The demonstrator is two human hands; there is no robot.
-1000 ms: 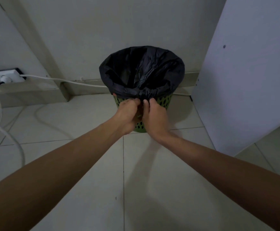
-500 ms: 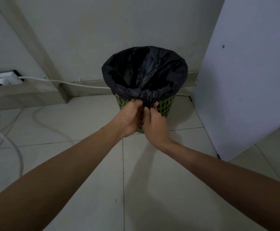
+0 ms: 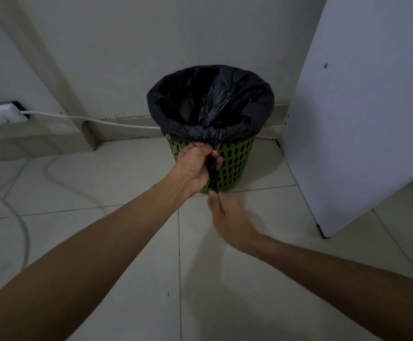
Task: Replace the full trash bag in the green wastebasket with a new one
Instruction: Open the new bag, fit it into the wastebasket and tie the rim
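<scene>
A green perforated wastebasket (image 3: pixel 235 163) stands on the tiled floor against the wall. A black trash bag (image 3: pixel 210 104) lines it, folded over the rim, with its slack gathered into a twisted tail hanging down the near side. My left hand (image 3: pixel 195 166) grips that tail just below the rim. My right hand (image 3: pixel 225 212) is lower, near the basket's base, pinching the tail's end between thumb and fingertips.
A white panel (image 3: pixel 363 119) stands close to the basket's right. A power strip (image 3: pixel 1 114) sits on a ledge at left, its white cable (image 3: pixel 90 119) running along the wall. More white cables (image 3: pixel 16 217) loop across the floor at left.
My right hand has slid down from beside the left hand to the tail's end, drawing the gathered plastic out longer. The left hand stays gripping below the rim.
</scene>
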